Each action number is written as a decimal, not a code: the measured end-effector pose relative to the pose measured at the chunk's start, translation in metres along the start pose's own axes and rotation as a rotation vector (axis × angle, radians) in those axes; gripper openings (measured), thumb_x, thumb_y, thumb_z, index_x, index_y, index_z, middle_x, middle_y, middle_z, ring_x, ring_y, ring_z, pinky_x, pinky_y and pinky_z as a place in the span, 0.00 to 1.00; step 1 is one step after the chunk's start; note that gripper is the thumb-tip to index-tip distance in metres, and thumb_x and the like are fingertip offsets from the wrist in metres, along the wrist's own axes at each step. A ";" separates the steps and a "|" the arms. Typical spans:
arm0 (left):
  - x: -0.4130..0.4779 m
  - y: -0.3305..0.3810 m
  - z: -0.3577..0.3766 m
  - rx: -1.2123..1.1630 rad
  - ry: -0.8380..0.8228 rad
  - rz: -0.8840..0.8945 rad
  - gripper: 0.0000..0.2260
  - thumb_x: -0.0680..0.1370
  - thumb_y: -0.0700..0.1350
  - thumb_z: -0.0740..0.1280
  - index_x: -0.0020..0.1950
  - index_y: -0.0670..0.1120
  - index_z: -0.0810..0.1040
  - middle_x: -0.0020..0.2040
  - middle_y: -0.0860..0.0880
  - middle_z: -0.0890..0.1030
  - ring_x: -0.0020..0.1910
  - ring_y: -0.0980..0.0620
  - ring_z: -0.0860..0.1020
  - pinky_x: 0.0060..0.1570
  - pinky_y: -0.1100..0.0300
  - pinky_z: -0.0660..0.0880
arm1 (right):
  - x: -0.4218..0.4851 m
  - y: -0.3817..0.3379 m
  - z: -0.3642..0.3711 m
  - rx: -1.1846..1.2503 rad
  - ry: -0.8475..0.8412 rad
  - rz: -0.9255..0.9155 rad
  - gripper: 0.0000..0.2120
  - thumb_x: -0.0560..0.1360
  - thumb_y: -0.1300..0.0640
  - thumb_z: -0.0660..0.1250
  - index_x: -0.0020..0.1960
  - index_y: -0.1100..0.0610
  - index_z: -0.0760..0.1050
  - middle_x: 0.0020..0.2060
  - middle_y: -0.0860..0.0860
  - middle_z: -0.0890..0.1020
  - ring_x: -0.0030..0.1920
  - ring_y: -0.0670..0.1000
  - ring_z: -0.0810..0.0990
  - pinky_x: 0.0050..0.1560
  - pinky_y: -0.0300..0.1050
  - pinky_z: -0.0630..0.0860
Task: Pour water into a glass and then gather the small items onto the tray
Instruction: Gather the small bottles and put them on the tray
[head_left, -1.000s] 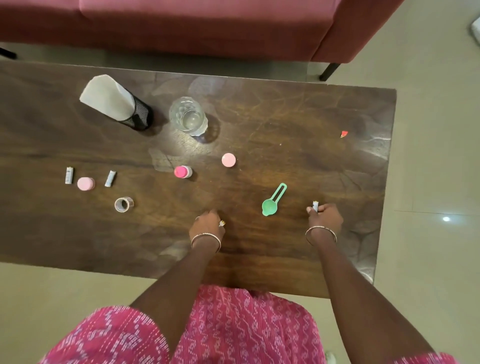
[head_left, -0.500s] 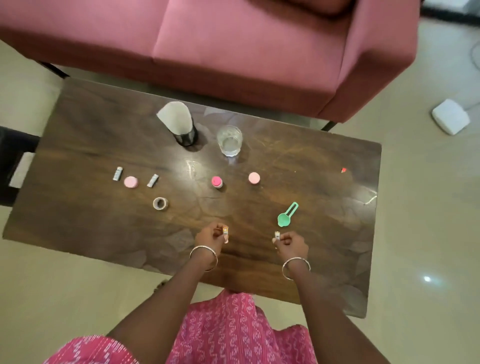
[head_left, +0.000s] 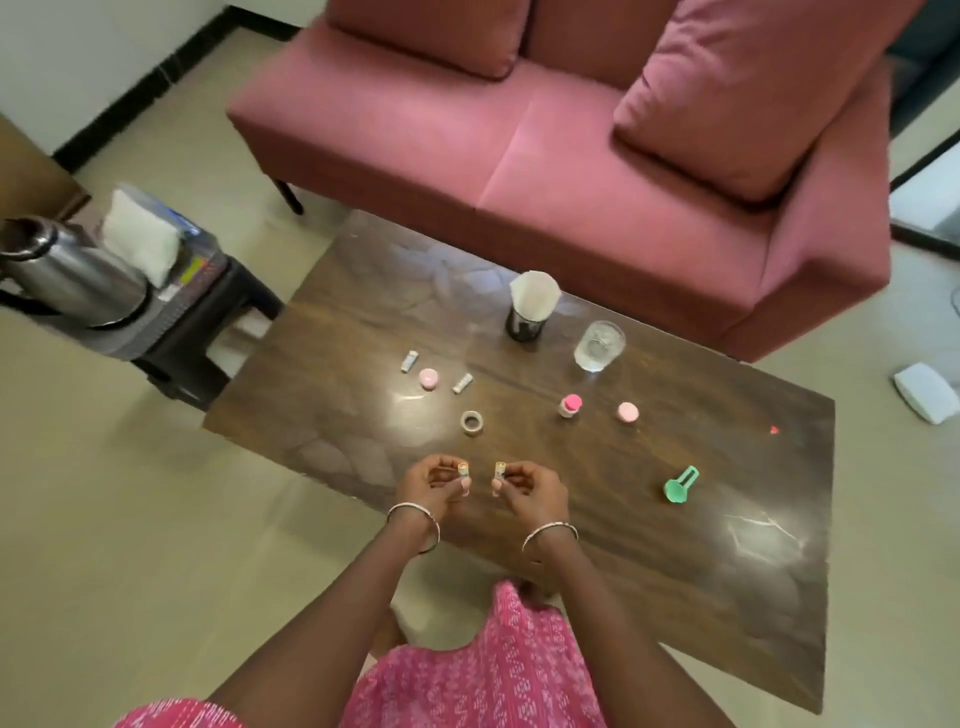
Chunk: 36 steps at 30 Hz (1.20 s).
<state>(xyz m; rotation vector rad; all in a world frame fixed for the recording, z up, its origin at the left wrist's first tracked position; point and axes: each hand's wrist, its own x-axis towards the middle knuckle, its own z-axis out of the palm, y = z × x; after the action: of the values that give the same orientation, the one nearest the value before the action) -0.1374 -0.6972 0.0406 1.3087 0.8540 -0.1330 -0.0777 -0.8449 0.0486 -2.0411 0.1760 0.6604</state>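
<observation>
So the left hand (head_left: 434, 480) pinches a tiny tube (head_left: 463, 469) in curled fingers, and the right hand (head_left: 527, 486) pinches a second tube (head_left: 500, 469), close together over the bench's (head_left: 675, 571) near edge. The glass (head_left: 598, 346) with water stands far back, and the green scoop (head_left: 680, 485) lies off right.

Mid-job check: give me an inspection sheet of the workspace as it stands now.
Surface: dark wooden table, glossy.
Job's things: glass holds water; green scoop, tape roll, pink-capped bottle, pink lid, second pink lid, tube, second tube lie loose; tray nothing seen.
Clutter: napkin holder, red scrap.
Hands: left hand pinches a vial, right hand another vial.
Cables: nothing seen.
Surroundings: pink sofa, kettle on stool, white box on floor.
</observation>
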 end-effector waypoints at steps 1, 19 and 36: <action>-0.003 0.004 -0.018 -0.020 0.008 0.012 0.10 0.73 0.27 0.69 0.45 0.42 0.78 0.38 0.44 0.78 0.36 0.47 0.77 0.40 0.57 0.78 | -0.007 -0.012 0.018 -0.016 -0.008 -0.028 0.09 0.71 0.66 0.75 0.52 0.64 0.83 0.41 0.55 0.84 0.39 0.49 0.80 0.39 0.26 0.75; -0.032 0.033 -0.313 -0.140 0.377 0.157 0.09 0.72 0.34 0.73 0.49 0.43 0.81 0.43 0.43 0.83 0.39 0.50 0.82 0.41 0.57 0.82 | -0.074 -0.163 0.292 -0.152 -0.397 -0.392 0.08 0.70 0.56 0.79 0.44 0.51 0.81 0.40 0.51 0.86 0.42 0.48 0.85 0.45 0.39 0.81; 0.097 0.118 -0.490 -0.026 0.427 0.092 0.09 0.72 0.35 0.73 0.46 0.48 0.82 0.41 0.46 0.85 0.39 0.50 0.83 0.44 0.55 0.82 | 0.020 -0.301 0.474 -0.260 -0.469 -0.368 0.10 0.70 0.57 0.78 0.49 0.57 0.83 0.38 0.46 0.84 0.38 0.42 0.83 0.41 0.32 0.80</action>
<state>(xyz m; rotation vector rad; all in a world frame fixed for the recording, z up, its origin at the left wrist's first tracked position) -0.2381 -0.1945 0.0694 1.3714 1.1476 0.2382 -0.1290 -0.2858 0.0736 -2.0213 -0.5706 0.9368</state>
